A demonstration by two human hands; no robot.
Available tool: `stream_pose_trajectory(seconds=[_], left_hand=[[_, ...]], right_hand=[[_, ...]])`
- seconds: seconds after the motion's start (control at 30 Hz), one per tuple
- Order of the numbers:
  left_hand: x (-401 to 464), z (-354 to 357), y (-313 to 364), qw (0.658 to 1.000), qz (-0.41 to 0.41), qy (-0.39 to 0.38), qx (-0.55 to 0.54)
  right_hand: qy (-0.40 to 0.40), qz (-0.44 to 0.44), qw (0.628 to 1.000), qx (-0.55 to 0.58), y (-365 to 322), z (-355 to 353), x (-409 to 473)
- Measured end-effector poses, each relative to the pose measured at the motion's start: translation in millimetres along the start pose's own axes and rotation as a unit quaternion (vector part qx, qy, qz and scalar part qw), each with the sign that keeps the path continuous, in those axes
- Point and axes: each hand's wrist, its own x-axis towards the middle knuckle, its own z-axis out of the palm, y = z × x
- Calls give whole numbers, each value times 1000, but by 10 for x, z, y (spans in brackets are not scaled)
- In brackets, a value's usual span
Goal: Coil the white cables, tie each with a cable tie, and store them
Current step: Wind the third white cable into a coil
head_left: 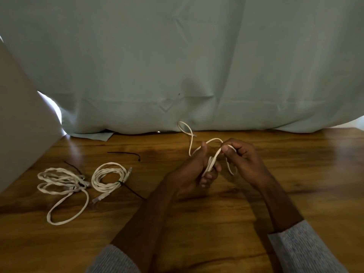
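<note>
Cable in hand: thin white cable (213, 160), centre right of the frame, above the wooden table (197, 223); its free end loops up toward the grey-green curtain (177, 66).
Left hand (194, 170): clenched round the gathered loops.
Right hand (239, 156): pinching one strand at the fingertips.
Handling: likely light, limp and springy; hold the bundle where loops cross.
Done: two tied coils (109, 179), lower left.
Spare: black cable tie (126, 154), thin plastic strip.

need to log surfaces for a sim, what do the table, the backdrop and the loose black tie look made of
Table: wood or wood-look laminate, glossy; grain lines and soft window glare show.
Backdrop: pale woven cloth, matte; it hangs in folds and creases.
Loose black tie: probably plastic, thin and smooth, holding a springy curve; too small to be sure.
</note>
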Motion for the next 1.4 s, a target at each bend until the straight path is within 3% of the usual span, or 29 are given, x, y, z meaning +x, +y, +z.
stream_pose_trajectory(seconds=[0.13, 0.27, 0.4, 0.53, 0.8, 1.03, 1.23, 1.4], left_hand=[[5, 14, -11, 999, 12, 27, 42], [-30, -44, 29, 993, 49, -88, -62], [-71, -128, 37, 962, 90, -187, -176], [-127, -91, 99, 936, 150, -221, -228], [-137, -164, 204, 889, 251, -104, -368], [-210, -375, 353, 841, 306, 42, -444], [-116, -348, 313, 864, 330, 199, -324], [-11, -317, 298, 870, 349, 308, -163]], right_hand=[[-2, 6, 1000, 5, -21, 45, -2], [11, 29, 1000, 3, -6, 48, 9], [-22, 43, 999, -19, 60, 71, -18], [-46, 70, 996, -9, 99, 177, -74], [-184, 76, 949, -243, 21, 276, -25], [-259, 90, 932, -236, -115, 406, -35], [-258, 32, 939, -224, -221, 449, -62], [-271, 55, 956, -96, -278, 466, -106]])
